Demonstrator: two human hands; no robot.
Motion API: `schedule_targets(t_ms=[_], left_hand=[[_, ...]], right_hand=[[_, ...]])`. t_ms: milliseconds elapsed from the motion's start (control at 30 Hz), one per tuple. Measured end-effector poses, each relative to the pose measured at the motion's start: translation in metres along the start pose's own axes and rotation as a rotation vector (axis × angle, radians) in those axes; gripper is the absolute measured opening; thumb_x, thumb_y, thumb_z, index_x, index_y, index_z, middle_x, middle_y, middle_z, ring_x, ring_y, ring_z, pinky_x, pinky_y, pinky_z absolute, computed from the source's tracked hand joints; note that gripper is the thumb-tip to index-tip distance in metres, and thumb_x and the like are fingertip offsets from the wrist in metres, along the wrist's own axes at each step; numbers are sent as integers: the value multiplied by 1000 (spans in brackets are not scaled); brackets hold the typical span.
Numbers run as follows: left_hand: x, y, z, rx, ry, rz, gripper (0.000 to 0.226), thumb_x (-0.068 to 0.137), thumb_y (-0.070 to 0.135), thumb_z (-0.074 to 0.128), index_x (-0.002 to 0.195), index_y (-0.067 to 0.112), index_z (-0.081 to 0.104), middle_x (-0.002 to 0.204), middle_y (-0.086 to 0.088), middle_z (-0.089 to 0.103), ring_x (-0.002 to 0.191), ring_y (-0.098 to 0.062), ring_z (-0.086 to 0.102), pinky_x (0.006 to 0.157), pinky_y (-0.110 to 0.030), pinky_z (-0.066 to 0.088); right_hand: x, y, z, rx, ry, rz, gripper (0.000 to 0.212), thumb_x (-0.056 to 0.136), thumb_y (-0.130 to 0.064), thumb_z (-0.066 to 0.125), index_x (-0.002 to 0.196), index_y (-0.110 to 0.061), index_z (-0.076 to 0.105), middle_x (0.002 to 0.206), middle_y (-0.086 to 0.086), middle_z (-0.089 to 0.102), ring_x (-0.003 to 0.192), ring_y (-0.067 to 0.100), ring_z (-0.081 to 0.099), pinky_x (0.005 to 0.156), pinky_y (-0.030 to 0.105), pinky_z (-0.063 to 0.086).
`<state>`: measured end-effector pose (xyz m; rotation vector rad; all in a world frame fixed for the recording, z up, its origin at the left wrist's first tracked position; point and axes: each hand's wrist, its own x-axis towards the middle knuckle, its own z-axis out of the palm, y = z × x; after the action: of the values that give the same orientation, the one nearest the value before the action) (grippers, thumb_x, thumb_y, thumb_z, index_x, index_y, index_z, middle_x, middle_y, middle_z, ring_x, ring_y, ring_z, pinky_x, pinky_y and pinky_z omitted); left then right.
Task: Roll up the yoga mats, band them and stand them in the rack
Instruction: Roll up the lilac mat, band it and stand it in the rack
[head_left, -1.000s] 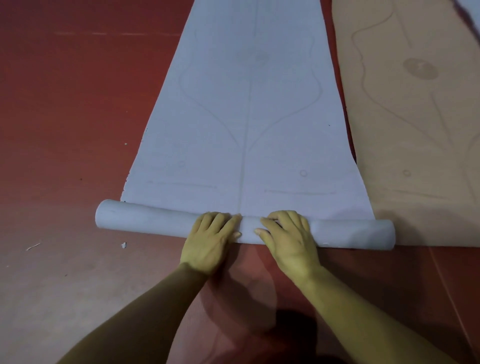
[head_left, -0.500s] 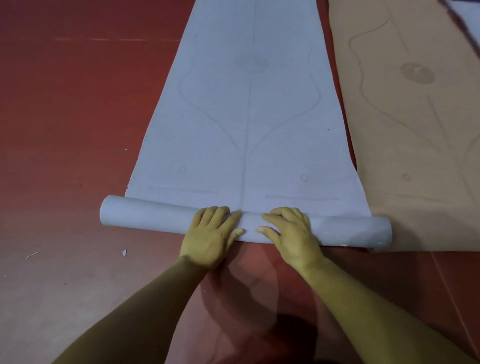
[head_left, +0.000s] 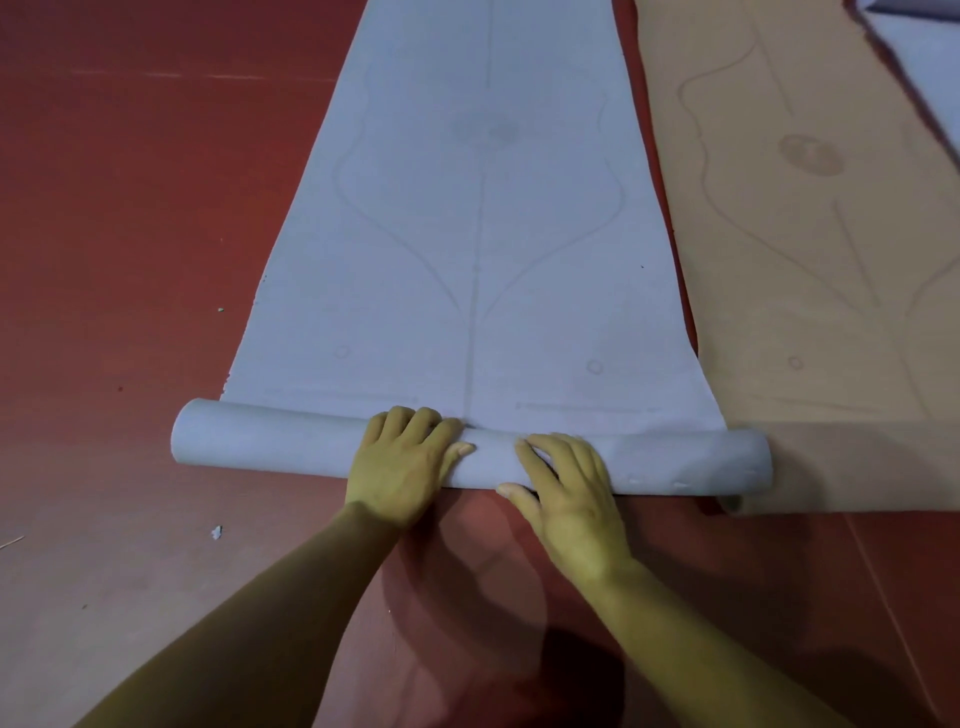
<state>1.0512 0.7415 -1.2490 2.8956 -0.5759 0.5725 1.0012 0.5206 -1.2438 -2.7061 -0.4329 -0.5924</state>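
Note:
A pale blue-grey yoga mat lies flat on the floor and stretches away from me. Its near end is wound into a roll that lies crosswise in front of me. My left hand presses on the middle of the roll, fingers draped over its top and thumb pointing right. Just to the right, my right hand rests on the roll with fingers spread and thumb at the near edge. No band or rack is in view.
A tan yoga mat lies flat on the right, and the roll's right end overlaps its edge. The corner of another pale mat shows at the top right. The red floor carries small scraps on the left.
Both hands have pushed the roll a little further away along the mat, and it has grown slightly thicker. The right hand's fingers are more spread.

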Motion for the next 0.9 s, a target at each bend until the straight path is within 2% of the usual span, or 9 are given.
schedule_targets(t_ms=[133, 200, 333, 400, 467, 600, 667, 800, 900], left_hand=[[7, -1, -1, 2, -18, -16, 44, 101, 49, 39, 105, 20, 71, 89, 1, 64, 79, -29, 57, 77, -38, 37], [10, -1, -2, -21, -19, -16, 43, 102, 48, 37, 108, 18, 68, 95, -1, 64, 79, -28, 59, 78, -38, 39], [10, -8, -5, -102, 6, 128, 43, 104, 47, 38, 113, 16, 67, 106, -6, 62, 82, -27, 59, 81, -40, 46], [12, -12, -4, -95, 5, 185, 42, 104, 47, 40, 110, 15, 67, 103, -4, 62, 87, -27, 59, 82, -40, 46], [16, -13, -2, -84, 13, 170, 40, 102, 48, 42, 105, 16, 67, 99, -2, 62, 87, -27, 58, 80, -39, 43], [25, -11, 0, -86, 1, 104, 42, 97, 53, 41, 97, 21, 69, 89, 2, 62, 77, -26, 56, 71, -38, 46], [28, -11, -2, -93, -22, 75, 43, 93, 54, 40, 94, 24, 71, 86, 4, 63, 73, -25, 58, 67, -37, 50], [35, -8, -7, -118, -86, 11, 44, 88, 53, 38, 89, 25, 72, 81, 4, 63, 69, -24, 60, 64, -37, 52], [32, -7, -8, -171, -135, -4, 45, 90, 52, 37, 94, 23, 71, 86, 2, 64, 76, -26, 60, 71, -40, 52]], right_hand=[[16, 14, 3, 152, -65, 58, 44, 87, -47, 62, 111, -12, 75, 107, 1, 68, 101, 21, 57, 92, 42, 51], [23, 18, 4, 195, -95, 80, 43, 87, -48, 63, 110, -13, 76, 105, -1, 68, 98, 22, 60, 90, 41, 52], [40, 25, 4, 244, -155, 113, 48, 87, -52, 62, 108, -12, 77, 102, 0, 71, 95, 19, 59, 90, 31, 46], [54, 26, -2, 245, -266, 159, 49, 87, -52, 64, 113, -12, 77, 105, 2, 72, 100, 21, 59, 94, 34, 48], [67, 26, -8, 218, -415, 196, 46, 91, -46, 69, 122, -13, 72, 115, 4, 70, 111, 26, 58, 103, 40, 45], [91, 20, -17, 111, -623, 208, 51, 97, -47, 61, 138, -17, 61, 131, 4, 61, 126, 25, 50, 111, 33, 33], [97, 15, -23, 51, -696, 196, 53, 97, -47, 59, 141, -17, 58, 133, 5, 58, 128, 25, 47, 111, 33, 33], [94, 4, -29, 85, -553, 186, 45, 92, -34, 72, 128, -9, 67, 116, 10, 61, 115, 30, 56, 100, 45, 48], [87, -6, -30, 84, -538, 189, 39, 94, -32, 69, 126, -10, 69, 119, 8, 61, 116, 27, 53, 100, 44, 47]])
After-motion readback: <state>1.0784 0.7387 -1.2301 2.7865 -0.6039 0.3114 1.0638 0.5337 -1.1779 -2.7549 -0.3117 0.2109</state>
